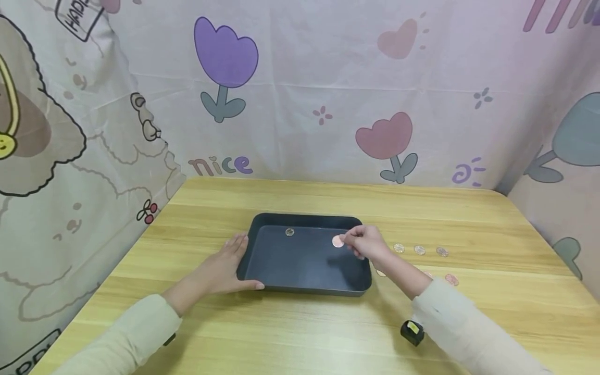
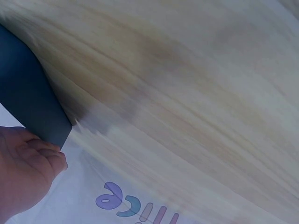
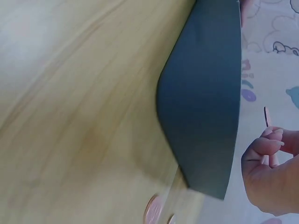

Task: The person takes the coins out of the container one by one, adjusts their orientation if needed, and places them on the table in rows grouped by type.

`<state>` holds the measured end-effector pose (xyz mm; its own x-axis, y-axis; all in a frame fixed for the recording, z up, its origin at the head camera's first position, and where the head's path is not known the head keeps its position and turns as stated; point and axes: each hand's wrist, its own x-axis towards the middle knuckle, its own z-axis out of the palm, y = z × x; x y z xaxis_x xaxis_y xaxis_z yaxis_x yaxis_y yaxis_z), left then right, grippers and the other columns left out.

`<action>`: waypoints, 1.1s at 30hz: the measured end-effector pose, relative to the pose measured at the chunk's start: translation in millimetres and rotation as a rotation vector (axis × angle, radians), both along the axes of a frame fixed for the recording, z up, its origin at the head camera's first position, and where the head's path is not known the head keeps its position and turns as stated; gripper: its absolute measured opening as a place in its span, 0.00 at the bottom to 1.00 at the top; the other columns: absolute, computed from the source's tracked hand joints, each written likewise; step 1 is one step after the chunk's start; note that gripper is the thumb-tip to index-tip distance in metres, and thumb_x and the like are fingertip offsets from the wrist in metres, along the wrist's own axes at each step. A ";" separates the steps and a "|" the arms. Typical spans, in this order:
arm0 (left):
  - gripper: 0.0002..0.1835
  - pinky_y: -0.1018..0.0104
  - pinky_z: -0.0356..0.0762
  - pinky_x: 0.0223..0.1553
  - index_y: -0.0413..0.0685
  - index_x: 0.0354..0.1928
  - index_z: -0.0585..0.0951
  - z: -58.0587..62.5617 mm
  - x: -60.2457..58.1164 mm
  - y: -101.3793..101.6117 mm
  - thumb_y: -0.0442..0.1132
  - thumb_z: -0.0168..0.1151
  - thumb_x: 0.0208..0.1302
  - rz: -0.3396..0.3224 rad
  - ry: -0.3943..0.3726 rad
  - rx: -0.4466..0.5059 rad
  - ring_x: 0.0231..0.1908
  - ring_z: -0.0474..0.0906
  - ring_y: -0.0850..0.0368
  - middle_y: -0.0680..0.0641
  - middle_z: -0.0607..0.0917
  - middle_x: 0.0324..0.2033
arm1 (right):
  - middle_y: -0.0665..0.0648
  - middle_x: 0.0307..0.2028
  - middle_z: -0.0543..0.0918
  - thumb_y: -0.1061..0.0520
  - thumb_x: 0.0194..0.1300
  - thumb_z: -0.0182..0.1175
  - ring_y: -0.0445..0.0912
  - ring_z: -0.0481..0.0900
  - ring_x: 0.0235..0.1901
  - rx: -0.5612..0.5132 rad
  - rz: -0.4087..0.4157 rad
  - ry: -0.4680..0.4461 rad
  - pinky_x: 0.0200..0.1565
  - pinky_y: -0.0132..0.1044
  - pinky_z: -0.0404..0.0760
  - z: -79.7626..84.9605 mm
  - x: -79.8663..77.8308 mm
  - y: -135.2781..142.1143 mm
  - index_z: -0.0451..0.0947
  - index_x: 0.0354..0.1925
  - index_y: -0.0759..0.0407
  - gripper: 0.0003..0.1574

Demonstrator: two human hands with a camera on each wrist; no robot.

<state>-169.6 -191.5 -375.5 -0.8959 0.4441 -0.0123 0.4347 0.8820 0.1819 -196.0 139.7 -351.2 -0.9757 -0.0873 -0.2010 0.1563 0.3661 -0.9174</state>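
Note:
A dark rectangular baking tray (image 1: 304, 290) lies on the wooden table. My left hand (image 1: 225, 268) rests against its left end, fingers extended along that wall and thumb along the front wall. In the left wrist view, that hand's fingertips (image 2: 57, 158) touch the dark wall. Over the tray's right part, my right hand (image 1: 366, 241) pinches a copper-coloured coin (image 1: 337, 241) between thumb and fingers. From the right wrist view the coin (image 3: 266, 116) stands edge-on above the fingertips, higher than the rim. Another coin (image 1: 289, 232) lies inside the tray near its back wall.
Right of the tray, three coins lie in a row, the middle coin (image 1: 419, 250) among them. Nearer the front is a reddish coin (image 1: 451, 279), with others partly hidden by my right arm. A small black device (image 1: 412, 332) sits beside the right sleeve. Printed cloth (image 1: 300, 130) hangs behind.

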 end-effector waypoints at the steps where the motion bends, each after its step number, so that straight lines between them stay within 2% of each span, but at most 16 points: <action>1: 0.63 0.43 0.59 0.64 0.26 0.67 0.55 -0.2 -0.1 0.6 0.74 0.59 0.44 -0.002 0.004 0.005 0.69 0.51 0.35 0.30 0.55 0.68 | 0.50 0.18 0.72 0.60 0.64 0.55 0.38 0.64 0.15 0.000 -0.006 -0.002 0.18 0.25 0.64 0.3 0.8 4.0 0.75 0.32 0.67 0.09; 10: 0.63 0.42 0.60 0.64 0.27 0.67 0.54 -2.6 0.6 1.2 0.74 0.58 0.44 -0.002 0.000 0.011 0.69 0.51 0.34 0.31 0.55 0.68 | 0.48 0.19 0.72 0.58 0.64 0.56 0.37 0.64 0.17 0.012 -0.041 -0.018 0.20 0.25 0.65 0.9 8.5 37.0 0.74 0.32 0.66 0.09; 17: 0.63 0.43 0.59 0.65 0.27 0.67 0.54 -0.7 1.3 1.1 0.74 0.58 0.44 0.007 0.000 0.003 0.69 0.51 0.35 0.31 0.55 0.69 | 0.47 0.18 0.71 0.57 0.64 0.55 0.35 0.65 0.16 0.045 -0.051 0.008 0.20 0.25 0.67 3.1 13.5 63.8 0.74 0.33 0.67 0.11; 33: 0.64 0.44 0.57 0.66 0.28 0.67 0.54 0.1 0.8 0.4 0.75 0.57 0.44 0.012 -0.007 -0.014 0.69 0.50 0.36 0.32 0.55 0.69 | 0.46 0.21 0.71 0.55 0.67 0.52 0.34 0.65 0.18 0.111 -0.041 -0.018 0.21 0.24 0.69 -7.8 31.5 115.8 0.72 0.35 0.66 0.13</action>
